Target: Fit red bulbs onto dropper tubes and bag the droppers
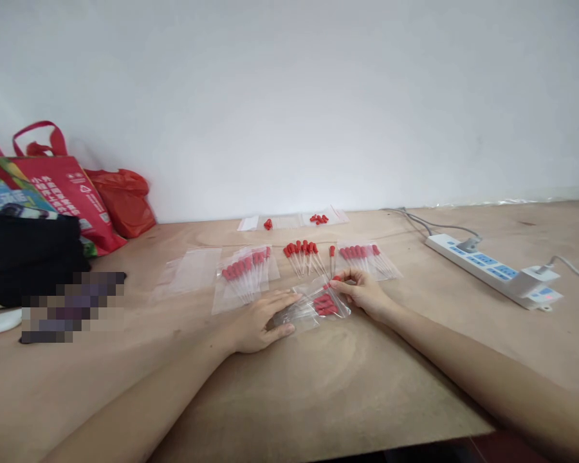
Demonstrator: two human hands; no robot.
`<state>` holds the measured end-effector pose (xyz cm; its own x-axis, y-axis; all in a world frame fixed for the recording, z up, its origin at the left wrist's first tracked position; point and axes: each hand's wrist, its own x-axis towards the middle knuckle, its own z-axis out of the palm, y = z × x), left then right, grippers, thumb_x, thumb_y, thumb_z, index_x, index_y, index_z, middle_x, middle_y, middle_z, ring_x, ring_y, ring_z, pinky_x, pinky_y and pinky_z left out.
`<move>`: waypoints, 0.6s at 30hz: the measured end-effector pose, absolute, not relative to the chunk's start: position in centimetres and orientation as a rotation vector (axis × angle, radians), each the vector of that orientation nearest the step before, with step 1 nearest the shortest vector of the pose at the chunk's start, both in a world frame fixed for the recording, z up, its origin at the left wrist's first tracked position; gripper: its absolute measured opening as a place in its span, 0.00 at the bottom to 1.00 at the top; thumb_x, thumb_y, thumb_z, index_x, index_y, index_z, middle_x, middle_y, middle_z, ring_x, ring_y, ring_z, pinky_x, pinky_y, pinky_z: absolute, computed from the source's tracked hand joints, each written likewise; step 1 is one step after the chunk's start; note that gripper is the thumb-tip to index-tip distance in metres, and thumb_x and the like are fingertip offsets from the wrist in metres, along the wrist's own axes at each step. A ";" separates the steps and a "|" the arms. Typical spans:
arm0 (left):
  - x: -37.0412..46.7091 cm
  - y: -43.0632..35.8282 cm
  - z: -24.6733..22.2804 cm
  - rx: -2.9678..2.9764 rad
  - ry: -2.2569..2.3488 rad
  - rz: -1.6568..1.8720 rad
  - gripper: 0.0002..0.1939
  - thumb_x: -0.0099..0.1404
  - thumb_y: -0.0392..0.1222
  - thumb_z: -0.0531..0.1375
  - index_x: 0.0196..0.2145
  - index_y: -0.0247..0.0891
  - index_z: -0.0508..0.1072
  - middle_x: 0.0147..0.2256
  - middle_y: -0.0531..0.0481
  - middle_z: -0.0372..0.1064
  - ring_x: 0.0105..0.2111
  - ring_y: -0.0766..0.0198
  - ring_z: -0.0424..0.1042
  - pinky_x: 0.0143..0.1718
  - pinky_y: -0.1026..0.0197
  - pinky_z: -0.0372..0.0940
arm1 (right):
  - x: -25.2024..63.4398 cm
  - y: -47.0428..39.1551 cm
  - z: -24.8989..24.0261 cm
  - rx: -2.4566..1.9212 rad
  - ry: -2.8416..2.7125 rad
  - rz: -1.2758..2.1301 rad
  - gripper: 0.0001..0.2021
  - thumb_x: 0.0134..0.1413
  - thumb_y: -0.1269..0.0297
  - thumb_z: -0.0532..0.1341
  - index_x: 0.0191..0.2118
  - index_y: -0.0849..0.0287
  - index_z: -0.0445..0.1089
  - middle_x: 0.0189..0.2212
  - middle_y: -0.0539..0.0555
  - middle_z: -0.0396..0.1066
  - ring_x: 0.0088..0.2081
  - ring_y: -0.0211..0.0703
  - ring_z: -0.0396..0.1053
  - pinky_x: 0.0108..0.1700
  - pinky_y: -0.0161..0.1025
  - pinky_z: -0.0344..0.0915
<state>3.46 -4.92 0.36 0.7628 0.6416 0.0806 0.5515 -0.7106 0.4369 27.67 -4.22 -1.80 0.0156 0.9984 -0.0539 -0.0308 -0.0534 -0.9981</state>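
Note:
A clear zip bag [302,316] with several red-bulbed droppers [325,305] in it lies on the wooden table before me. My left hand [265,319] rests on the bag's left end, fingers stretched out and thumb apart. At the upper right corner of the bag, my right hand [361,292] is closed, pinching the red bulb of a dropper [336,280]; its glass tube points left over the bag. Behind are a fan of loose droppers [302,248] and a single dropper [332,254]. Filled bags of droppers [244,270] lie left and right.
Flat clear bags [193,271] lie at left. Near the wall are small bags with loose red bulbs [319,219]. A white power strip [487,263] with plugged-in cables sits right. Red bags [125,202] and a black cloth item [29,257] stand at left, beside a blurred dark object [74,308].

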 end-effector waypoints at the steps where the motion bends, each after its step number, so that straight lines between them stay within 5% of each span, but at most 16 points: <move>1: 3.5 -4.9 0.4 2.570 0.915 0.315 0.27 0.61 0.47 0.53 0.56 0.43 0.53 0.56 0.47 0.53 0.55 0.56 0.53 0.54 0.50 0.50 | 27.7 -4.2 -1.9 -1.227 -1.168 1.261 0.15 0.31 0.58 0.66 0.25 0.61 0.62 0.16 0.43 0.62 0.15 0.26 0.55 0.16 0.28 0.50; 10: 3.5 -4.9 0.3 2.600 0.916 0.318 0.26 0.61 0.47 0.53 0.56 0.42 0.54 0.55 0.46 0.54 0.55 0.56 0.53 0.54 0.51 0.51 | 27.3 -3.6 -2.7 -1.162 -1.300 1.352 0.14 0.31 0.56 0.64 0.26 0.61 0.68 0.19 0.49 0.69 0.21 0.37 0.66 0.24 0.35 0.62; 18: 3.5 -4.8 0.2 2.587 0.885 0.336 0.23 0.61 0.46 0.53 0.54 0.42 0.57 0.55 0.47 0.55 0.55 0.57 0.52 0.55 0.51 0.50 | 28.2 -1.8 -2.7 -1.443 -1.611 0.668 0.03 0.39 0.67 0.58 0.23 0.59 0.61 0.21 0.48 0.66 0.23 0.34 0.63 0.26 0.32 0.59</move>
